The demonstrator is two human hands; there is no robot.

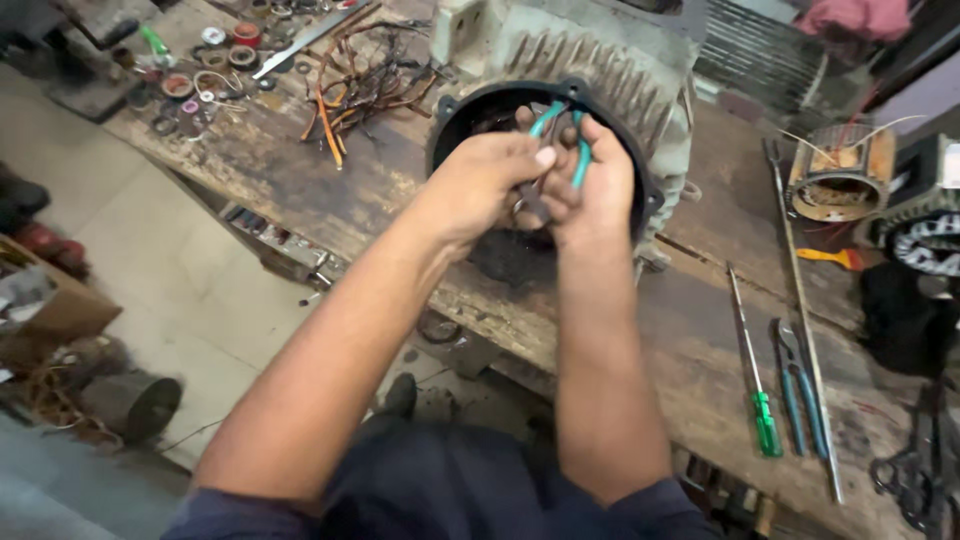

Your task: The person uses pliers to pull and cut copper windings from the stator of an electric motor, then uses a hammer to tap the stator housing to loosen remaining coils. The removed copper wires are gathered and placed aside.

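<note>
A large grey finned motor housing (620, 70) lies on the wooden workbench (330, 190), its round black-rimmed opening facing me. Both my hands meet in front of that opening. My right hand (590, 180) is closed on a pair of teal-handled pliers (565, 135), whose handles stick up between the fingers. My left hand (485, 180) is closed too, its fingers pinched against the plier jaws; what it pinches is too small and dark to make out.
A tangle of copper and orange wires (365, 85) and several tape rolls (215, 50) lie at the back left. To the right are a green-handled screwdriver (757, 385), blue-handled pliers (800, 385), a long metal rod (803, 320) and a wound stator (838, 175). Floor with scrap lies left.
</note>
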